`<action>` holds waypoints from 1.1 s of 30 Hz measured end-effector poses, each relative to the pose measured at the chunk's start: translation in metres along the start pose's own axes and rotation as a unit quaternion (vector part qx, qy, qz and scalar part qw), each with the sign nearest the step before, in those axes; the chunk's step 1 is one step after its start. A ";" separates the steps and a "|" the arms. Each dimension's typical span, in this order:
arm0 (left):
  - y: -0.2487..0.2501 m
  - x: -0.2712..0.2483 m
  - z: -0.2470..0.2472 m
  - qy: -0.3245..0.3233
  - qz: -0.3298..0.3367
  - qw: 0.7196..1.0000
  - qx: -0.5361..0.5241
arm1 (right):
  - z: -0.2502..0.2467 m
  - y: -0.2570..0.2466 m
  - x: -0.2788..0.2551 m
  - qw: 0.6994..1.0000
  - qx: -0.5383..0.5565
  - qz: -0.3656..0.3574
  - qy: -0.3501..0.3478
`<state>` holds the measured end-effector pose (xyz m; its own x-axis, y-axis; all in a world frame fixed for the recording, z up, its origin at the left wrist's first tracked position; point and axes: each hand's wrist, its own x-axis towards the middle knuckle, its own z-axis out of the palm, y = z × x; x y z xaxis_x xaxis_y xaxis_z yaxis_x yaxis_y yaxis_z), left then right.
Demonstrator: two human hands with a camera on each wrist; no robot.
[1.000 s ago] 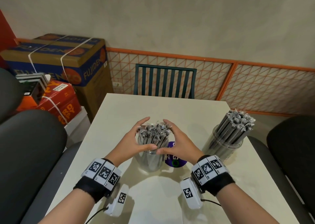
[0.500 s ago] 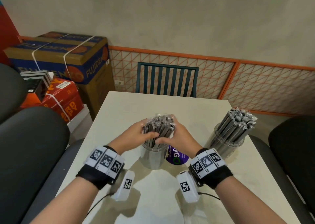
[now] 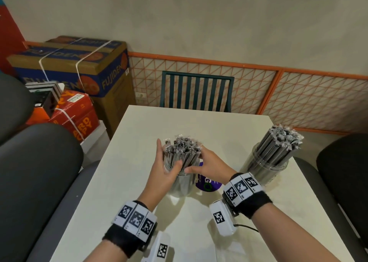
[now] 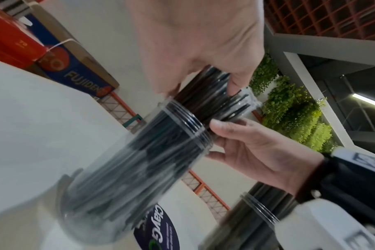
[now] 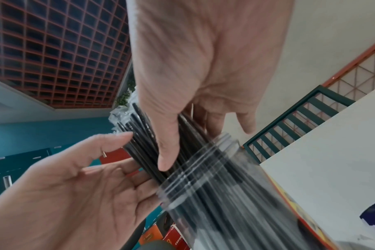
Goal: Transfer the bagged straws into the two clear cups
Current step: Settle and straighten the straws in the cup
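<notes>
A clear cup (image 3: 180, 184) packed with black wrapped straws (image 3: 182, 149) stands on the white table (image 3: 199, 126) in front of me. My left hand (image 3: 166, 162) lies flat against the bundle's left side, its fingers straight up and its thumb across the front. On the other side, my right hand (image 3: 194, 159) holds the straws above the rim, thumb in front and fingers behind; the right wrist view shows this hold (image 5: 182, 145). A second clear cup (image 3: 267, 170), full of straws (image 3: 283, 137), stands apart at the right.
A purple printed label (image 3: 208, 184) lies flat on the table between the cups. A green slatted chair (image 3: 196, 91) faces the table's far edge. Dark padded seats (image 3: 37, 162) flank both sides. Strapped cardboard boxes (image 3: 75, 66) are stacked at the left.
Both hands closed in around the straw bundle in the near cup. Since then my left hand has flattened out, fingers now straight, while the right stays on the straws.
</notes>
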<state>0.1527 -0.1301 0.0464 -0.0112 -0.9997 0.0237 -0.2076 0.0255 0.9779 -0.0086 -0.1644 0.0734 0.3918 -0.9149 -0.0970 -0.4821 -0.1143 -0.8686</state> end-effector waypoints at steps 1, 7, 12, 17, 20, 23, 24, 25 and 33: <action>-0.004 -0.002 0.004 0.014 -0.001 1.000 -0.003 | 0.001 0.002 0.000 1.000 0.005 -0.005 0.007; -0.004 0.005 0.017 0.007 0.012 0.997 0.073 | 0.009 0.002 0.002 0.998 -0.030 -0.008 0.050; 0.019 0.027 -0.006 -0.010 0.074 0.992 0.106 | -0.011 -0.015 0.005 0.992 -0.112 -0.040 0.038; 0.025 0.036 -0.024 -0.114 0.058 0.985 0.114 | -0.016 -0.013 0.008 0.988 -0.143 -0.027 -0.051; 0.023 0.035 -0.025 -0.134 0.052 0.985 0.095 | -0.008 -0.007 0.006 0.993 -0.108 -0.036 -0.042; 0.019 0.030 -0.016 -0.125 0.059 0.987 0.085 | 0.000 -0.001 0.007 0.995 -0.086 -0.046 0.002; 0.015 0.029 -0.011 -0.112 0.064 0.988 0.089 | 0.002 0.000 0.007 0.996 -0.077 -0.046 0.022; 0.013 0.028 -0.005 -0.092 0.069 0.989 0.091 | 0.004 0.001 0.008 0.996 -0.068 -0.045 0.041; 0.012 0.031 -0.024 -0.181 0.026 0.979 0.086 | 0.001 0.004 0.007 0.998 -0.044 -0.023 0.042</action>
<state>0.1733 -0.1614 0.0639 -0.3661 -0.9300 -0.0326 -0.3582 0.1085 0.9273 -0.0073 -0.1713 0.0684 0.3507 -0.9364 -0.0136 -0.5328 -0.1875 -0.8252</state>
